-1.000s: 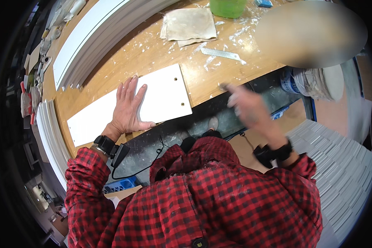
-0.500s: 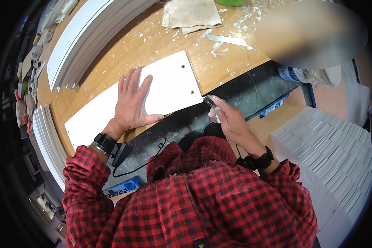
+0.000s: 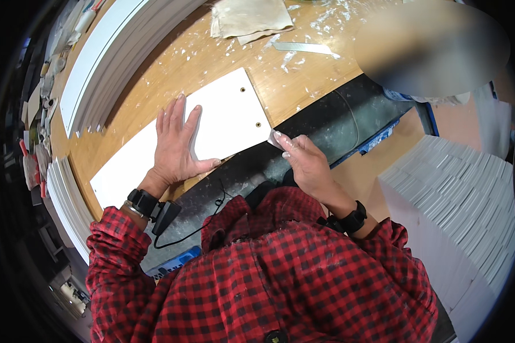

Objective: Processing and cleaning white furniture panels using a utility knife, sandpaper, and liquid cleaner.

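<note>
The bench [image 3: 212, 63] is a wooden top with white flecks, and a dark strip runs along its near edge. On it lies a long white board [image 3: 223, 123] with two small holes near its right end, set slanted, its near long edge just beside the dark strip. The left hand [image 3: 177, 148] lies flat and wide on the middle of the board, fingers spread, and pins it. The right hand [image 3: 303, 163] pinches a small grey pad [image 3: 276, 139], probably sanding paper, at the board's near right corner. To do this well, I think the left hand must press firmly, and the pad must follow the edge with light, even strokes, without rounding the corner.
</note>
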Demonstrator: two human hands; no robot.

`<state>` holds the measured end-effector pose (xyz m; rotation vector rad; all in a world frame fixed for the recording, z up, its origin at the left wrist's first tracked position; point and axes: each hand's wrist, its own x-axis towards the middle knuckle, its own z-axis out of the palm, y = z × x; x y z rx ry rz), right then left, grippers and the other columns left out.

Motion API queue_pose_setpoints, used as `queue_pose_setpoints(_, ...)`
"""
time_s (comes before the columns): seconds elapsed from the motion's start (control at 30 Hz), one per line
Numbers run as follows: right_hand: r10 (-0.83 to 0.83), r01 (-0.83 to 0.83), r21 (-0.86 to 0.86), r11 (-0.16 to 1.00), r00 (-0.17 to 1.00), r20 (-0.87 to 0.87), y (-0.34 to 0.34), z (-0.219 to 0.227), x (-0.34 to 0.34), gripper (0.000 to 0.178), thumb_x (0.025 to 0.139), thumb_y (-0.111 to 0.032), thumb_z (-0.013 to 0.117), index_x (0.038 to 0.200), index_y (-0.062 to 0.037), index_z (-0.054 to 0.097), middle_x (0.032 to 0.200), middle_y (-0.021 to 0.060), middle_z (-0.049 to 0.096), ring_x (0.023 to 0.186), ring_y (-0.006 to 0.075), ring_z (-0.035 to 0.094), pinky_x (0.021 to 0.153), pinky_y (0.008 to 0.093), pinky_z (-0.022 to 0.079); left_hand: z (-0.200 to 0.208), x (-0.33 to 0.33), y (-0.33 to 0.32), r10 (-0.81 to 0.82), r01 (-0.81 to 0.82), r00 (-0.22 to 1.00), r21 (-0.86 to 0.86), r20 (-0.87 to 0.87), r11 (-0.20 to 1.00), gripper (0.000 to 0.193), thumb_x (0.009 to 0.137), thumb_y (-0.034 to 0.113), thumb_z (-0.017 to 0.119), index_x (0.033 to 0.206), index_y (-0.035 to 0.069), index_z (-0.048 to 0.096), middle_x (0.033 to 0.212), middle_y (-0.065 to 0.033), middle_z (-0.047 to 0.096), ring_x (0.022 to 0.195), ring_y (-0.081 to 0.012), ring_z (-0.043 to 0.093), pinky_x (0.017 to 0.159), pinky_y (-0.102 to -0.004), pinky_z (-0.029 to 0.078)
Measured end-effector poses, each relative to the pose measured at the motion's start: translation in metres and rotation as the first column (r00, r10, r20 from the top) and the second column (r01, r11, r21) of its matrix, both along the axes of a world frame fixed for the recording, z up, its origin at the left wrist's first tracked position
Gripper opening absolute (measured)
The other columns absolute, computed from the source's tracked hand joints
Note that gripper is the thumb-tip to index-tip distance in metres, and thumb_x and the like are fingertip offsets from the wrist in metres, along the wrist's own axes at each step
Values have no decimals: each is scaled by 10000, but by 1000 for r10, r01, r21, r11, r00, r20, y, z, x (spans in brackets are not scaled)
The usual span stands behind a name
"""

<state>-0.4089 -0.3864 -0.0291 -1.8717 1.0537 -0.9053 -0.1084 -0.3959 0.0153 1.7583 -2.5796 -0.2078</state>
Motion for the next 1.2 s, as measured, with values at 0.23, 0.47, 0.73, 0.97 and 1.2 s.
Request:
queue_pose_setpoints(0.23,15,-13,15,1000,986,-167,9,1,-15,416,820,-34,588,1228,-114,560,781,111,499,688,267,543,586,360,456,-4,2,-1,-8,8,1000,-16,11,1000,1071,619,758,593,1368,35,344,1431,-280,204,1343,-431,176,1090,-548,105)
queue_pose_setpoints(0.47,96,-79,107,991,982,-164,3,0,-13,433,833,-37,574,1255,-125,537,778,113,500,704,283,540,609,359,456,-2,2,-1,-24,24,1000,-11,-9,1000,1056,623,738,607,1368,37,347,1430,-281,207,1338,-438,186,1088,-552,109)
queue_pose_setpoints(0.73,66,-47,125,991,986,-151,-3,12,-1,424,840,-34,554,1252,-133,539,793,109,524,710,280,543,629,370,468,-2,0,-1,-8,8,1000,-21,-13,1000,1063,617,748,606,1370,44,349,1427,-281,213,1333,-437,193,1091,-549,108)
queue_pose_setpoints(0.97,57,9,133,991,874,-483,5,34,-23,460,814,-6,560,1251,-148,540,817,134,519,740,311,563,621,383,467,-1,-1,2,9,-9,1000,-16,17,1000,1083,605,757,605,1378,47,339,1430,-271,212,1341,-425,185,1097,-542,108)
queue_pose_setpoints(1.2,198,-222,55,974,695,-692,-26,81,7,472,807,-9,507,1260,-138,515,823,146,502,683,338,561,586,426,463,-2,3,4,20,-20,1000,-24,-5,1000,1064,607,751,610,1376,61,355,1421,-265,230,1334,-428,195,1097,-543,115)
